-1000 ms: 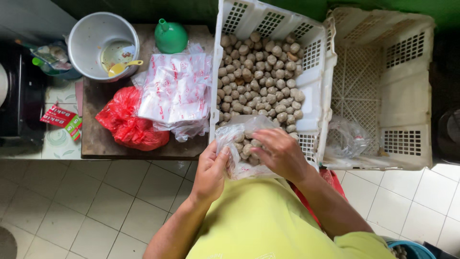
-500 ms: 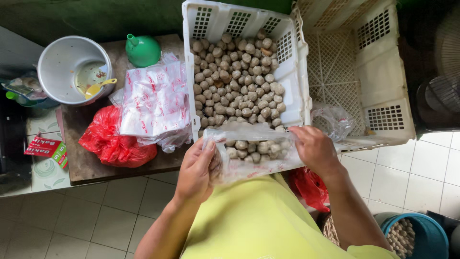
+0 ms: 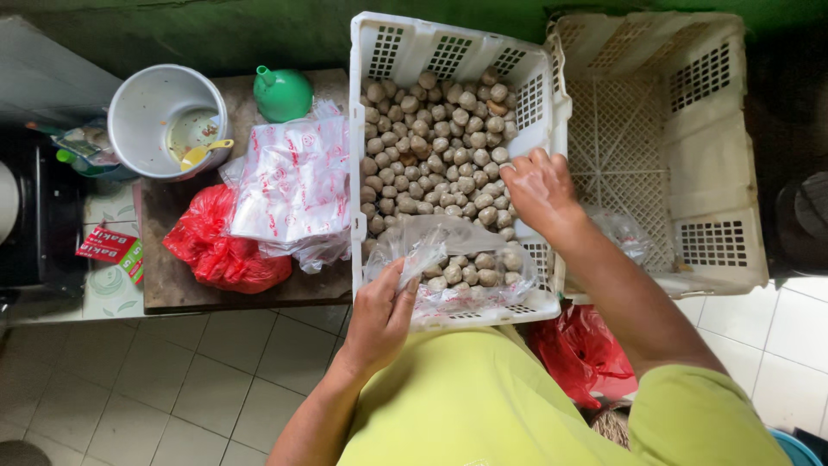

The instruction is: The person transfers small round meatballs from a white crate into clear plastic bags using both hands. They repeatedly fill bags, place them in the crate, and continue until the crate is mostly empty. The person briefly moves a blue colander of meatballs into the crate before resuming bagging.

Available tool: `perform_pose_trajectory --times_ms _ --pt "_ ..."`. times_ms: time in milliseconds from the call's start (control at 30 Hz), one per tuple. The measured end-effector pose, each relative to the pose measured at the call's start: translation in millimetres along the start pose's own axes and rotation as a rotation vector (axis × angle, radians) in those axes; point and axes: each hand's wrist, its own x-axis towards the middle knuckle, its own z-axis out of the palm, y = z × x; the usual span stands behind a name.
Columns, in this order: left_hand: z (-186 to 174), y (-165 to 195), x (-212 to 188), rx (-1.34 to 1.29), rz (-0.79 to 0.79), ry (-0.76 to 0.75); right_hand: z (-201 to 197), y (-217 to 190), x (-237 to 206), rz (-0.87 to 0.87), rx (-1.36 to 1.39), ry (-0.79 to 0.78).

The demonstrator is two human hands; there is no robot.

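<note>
Meatballs (image 3: 435,147), loads of them, greyish-brown and round, piled in a white slotted plastic crate (image 3: 366,103) that takes up the middle of the frame. At the near end of that crate lies a clear plastic bag (image 3: 457,267) with a handful of the balls already inside, resting on the crate's lower rim. Left hand (image 3: 384,315) sits just below centre, fingers pinched on the bag's edge and gripping the plastic. Right hand (image 3: 539,190) is up and to the right, down on the pile by the crate's right wall, fingers curled loosely over the balls; can't really tell if it's got any in its grasp. Right of that, a second white crate (image 3: 733,129) with only a crumpled clear bag (image 3: 621,233) at its lower left corner. Left side of the frame has a wooden board (image 3: 185,289) with a stack of printed clear bags (image 3: 293,181), a red plastic bag (image 3: 216,250), a green funnel (image 3: 283,93) and a white bucket (image 3: 142,108) holding a yellow spoon (image 3: 203,154). Another red bag (image 3: 582,354) sits on the tiled floor, lower right.
</note>
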Motion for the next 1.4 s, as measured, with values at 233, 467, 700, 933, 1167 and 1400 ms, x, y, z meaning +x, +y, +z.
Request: perform_pose_trajectory --times_ms 233,467,700,933,1167,1400 --pt "-1 11 -1 -0.050 -0.014 0.064 6 6 23 -0.121 -0.101 -0.177" --pt "8 6 1 0.083 0.044 0.161 -104 -4 -24 -0.095 1.081 -0.475" --pt "1 1 -2 -0.022 -0.102 0.161 -84 -65 -21 0.142 1.112 -0.023" --pt "-7 -3 -8 -0.047 0.098 0.077 -23 -48 38 0.095 0.502 -0.108" --pt "-13 -10 -10 -0.127 0.124 0.079 -9 -72 50 0.002 0.025 -0.251" --pt "-19 -8 -5 -0.135 -0.003 0.018 -44 -60 48 0.130 0.315 -0.226"
